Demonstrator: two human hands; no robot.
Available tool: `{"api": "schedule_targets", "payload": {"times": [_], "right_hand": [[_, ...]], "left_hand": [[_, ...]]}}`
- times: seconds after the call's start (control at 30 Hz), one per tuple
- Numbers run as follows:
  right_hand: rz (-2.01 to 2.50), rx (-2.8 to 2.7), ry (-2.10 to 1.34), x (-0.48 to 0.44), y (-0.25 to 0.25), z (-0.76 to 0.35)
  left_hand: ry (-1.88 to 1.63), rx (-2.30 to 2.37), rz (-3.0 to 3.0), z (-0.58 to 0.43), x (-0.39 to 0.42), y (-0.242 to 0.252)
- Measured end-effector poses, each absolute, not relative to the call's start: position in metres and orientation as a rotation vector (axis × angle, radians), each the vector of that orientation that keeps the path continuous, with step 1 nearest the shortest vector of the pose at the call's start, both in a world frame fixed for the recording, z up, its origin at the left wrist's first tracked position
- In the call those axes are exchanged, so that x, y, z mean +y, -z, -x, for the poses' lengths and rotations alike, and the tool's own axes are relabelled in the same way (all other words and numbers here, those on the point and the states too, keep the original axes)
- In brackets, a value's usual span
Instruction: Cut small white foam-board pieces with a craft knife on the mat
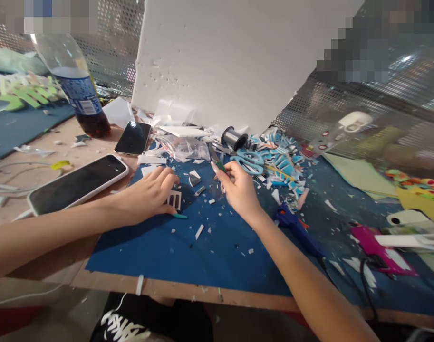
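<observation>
My left hand (154, 192) rests on the blue cutting mat (145, 251), fingers bent over a small pale piece with slots (174, 201). Its thumb lies at the piece's near edge, and a thin teal sliver (180, 216) shows at the thumb tip; I cannot tell whether it is a nail or a scrap. In my closed right hand (238, 187) is a slim green-and-grey craft knife (217, 160), its grey end pointing up and away. Small dark and white scraps (194, 179) lie on the mat between the hands.
Light-blue scissors (250, 161), a wire spool (234, 138) and heaped blue-white offcuts (283, 156) lie behind my right hand. A blue glue gun (300, 230) is to the right. Two phones (79, 185) and a cola bottle (79, 95) stand left; a white foam board (217, 61) rises behind.
</observation>
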State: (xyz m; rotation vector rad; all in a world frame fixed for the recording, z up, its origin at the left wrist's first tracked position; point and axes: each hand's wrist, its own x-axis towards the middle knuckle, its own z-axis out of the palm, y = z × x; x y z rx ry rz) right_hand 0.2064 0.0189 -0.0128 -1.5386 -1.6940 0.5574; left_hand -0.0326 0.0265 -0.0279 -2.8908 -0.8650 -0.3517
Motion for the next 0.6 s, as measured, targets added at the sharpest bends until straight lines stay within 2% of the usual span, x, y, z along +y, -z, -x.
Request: {"api": "schedule_targets", "payload": {"times": [0.17,0.3,0.37,0.6], "right_hand": [[1.496,-2.054,-0.603,0.000,-0.010,-0.218],[1.427,-2.404,-0.707,-0.010,-0.015,-0.223],[1.398,-2.442,-0.804,-0.013,-0.014,-0.223],[1.377,-2.274,-1.081,-0.022,-0.010,-0.220]], "left_hand": [[0.611,-1.066,2.980,0.025,0.013,0.034],[0.630,-1.153,2.900,0.031,-0.002,0.036],[0.587,-1.143,2.939,0.035,-0.007,0.037],[0.765,-1.273,2.998,0.038,-0.001,0.041]]}}
